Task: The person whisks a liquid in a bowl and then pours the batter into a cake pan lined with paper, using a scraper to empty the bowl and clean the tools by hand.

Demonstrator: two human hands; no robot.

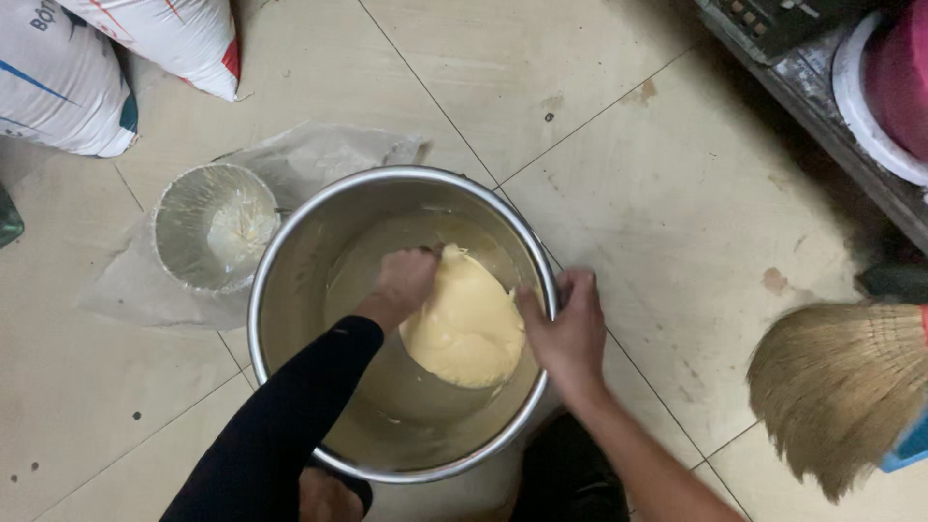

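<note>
a: we're mid-knead, it seems. the steel pot (pixel 290 290) sits tilted on the floor, our right hand (pixel 570 329) clamped on its rim, fingers curled over the edge.

b: and the pale yellow dough (pixel 469 324) lies just right of our left hand (pixel 406 280), which presses into it, fingers buried, so we can't tell its grip.

a: next move likely needs a firm brace on the rim.

b: left of that hand, a floury bowl (pixel 208 227); its contents are hard to read.
</note>
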